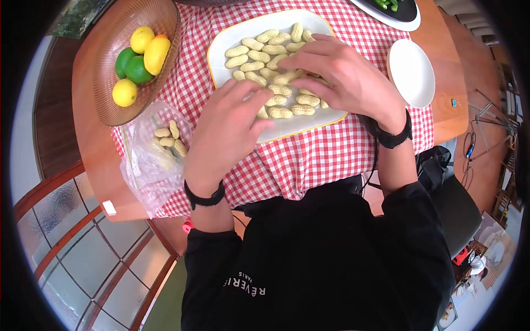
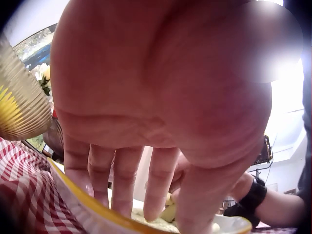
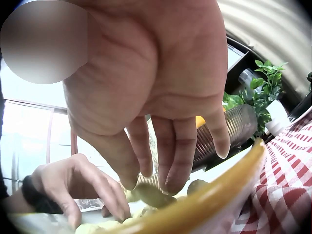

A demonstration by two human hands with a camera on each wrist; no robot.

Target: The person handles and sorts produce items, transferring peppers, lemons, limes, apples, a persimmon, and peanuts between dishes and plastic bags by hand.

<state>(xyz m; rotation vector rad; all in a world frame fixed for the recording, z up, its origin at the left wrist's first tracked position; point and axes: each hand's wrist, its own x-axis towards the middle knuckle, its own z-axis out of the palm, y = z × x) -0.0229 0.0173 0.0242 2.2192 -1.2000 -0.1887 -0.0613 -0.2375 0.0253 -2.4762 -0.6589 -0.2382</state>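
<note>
Many pale peanuts in their shells [image 1: 253, 66] lie spread over a white tray with a yellow rim [image 1: 281, 135]. Over its near left part is my left hand [image 1: 229, 121], fingers stretched down; in the left wrist view the tips reach past the rim among the peanuts. My right hand [image 1: 345, 74] is over the right side, fingers spread. In the right wrist view, one peanut [image 3: 152, 196] lies right at its thumb and fingertips. The hands cover part of the tray. Left of it, a clear plastic bag [image 1: 149, 171] has several more peanuts [image 1: 174, 129] on it.
A ribbed amber bowl [image 1: 102, 71] with lemons [image 1: 125, 92] and green fruit [image 1: 137, 70] stands at left. A white oval dish [image 1: 411, 74] sits at right, and a dark plate [image 1: 406, 11] with green pieces is at the back right. A red checked cloth [image 1: 326, 154] covers the table.
</note>
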